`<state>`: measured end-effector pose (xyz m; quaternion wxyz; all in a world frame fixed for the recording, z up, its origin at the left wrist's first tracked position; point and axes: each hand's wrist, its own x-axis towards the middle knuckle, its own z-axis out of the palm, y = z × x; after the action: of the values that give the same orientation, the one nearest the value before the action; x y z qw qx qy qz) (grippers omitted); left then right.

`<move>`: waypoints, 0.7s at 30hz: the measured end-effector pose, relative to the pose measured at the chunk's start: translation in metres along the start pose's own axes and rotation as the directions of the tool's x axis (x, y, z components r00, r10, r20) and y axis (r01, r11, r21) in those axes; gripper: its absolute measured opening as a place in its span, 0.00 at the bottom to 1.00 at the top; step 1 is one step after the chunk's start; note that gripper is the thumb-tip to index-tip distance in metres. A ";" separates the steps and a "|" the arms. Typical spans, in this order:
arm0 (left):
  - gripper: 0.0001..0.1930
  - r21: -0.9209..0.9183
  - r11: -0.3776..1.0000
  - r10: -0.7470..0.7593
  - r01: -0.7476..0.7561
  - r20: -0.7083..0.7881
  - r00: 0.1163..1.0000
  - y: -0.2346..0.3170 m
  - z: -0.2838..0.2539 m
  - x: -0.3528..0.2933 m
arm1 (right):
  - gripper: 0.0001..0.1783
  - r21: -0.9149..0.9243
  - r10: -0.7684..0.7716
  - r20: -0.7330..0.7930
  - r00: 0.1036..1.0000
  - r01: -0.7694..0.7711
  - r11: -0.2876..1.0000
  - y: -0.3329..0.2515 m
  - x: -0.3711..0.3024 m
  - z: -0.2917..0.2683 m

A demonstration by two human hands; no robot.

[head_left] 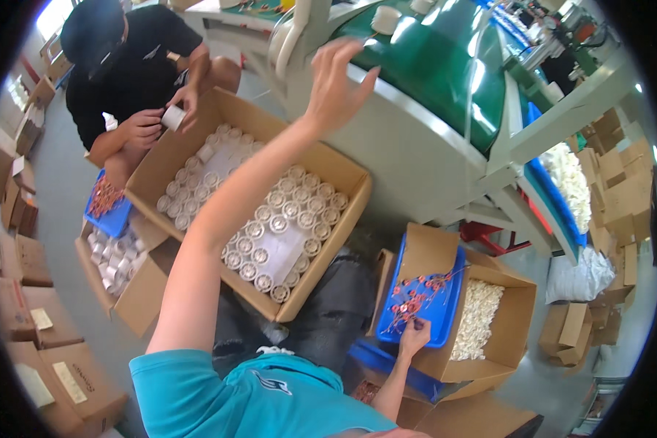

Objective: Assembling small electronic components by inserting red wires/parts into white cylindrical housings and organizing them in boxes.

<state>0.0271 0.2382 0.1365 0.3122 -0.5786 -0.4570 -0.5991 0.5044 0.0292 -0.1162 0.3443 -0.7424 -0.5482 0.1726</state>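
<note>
My left hand reaches up to the edge of the green conveyor belt, fingers apart and nothing in them. Just beyond it, a white cylindrical part stands on the belt. Low on the right, my right hand is at the near edge of a blue tray. Its fingers are pinched together beside small red-orange parts with thin wire leads; what they hold, if anything, is too small to make out. Under my left arm stands a large carton with rows of round white parts.
Across the carton, a person in black holds a white cylinder. To the left are a blue tray of copper-coloured parts and a box of white cylinders. Right of my tray, a carton holds small cream-coloured pieces.
</note>
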 end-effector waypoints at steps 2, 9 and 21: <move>0.23 0.082 0.995 -0.056 0.049 0.082 0.995 0.009 -0.052 -0.085 | 0.07 0.019 -0.011 -0.003 1.000 0.011 1.000 -0.004 0.001 0.004; 0.31 0.180 0.981 -0.192 0.073 0.950 0.247 0.004 -0.142 -0.308 | 0.15 0.262 0.106 0.047 0.993 -0.115 0.958 -0.001 0.007 -0.003; 0.31 0.118 0.974 -0.077 -0.195 0.975 0.207 0.069 -0.133 -0.369 | 0.18 0.108 -0.077 -0.219 0.973 0.103 0.989 -0.036 -0.019 -0.061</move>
<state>0.0852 0.0329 -0.2005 0.0386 -0.8055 -0.5902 -0.0356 0.5119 -0.0027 -0.0502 0.4522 -0.7093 -0.5299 0.1081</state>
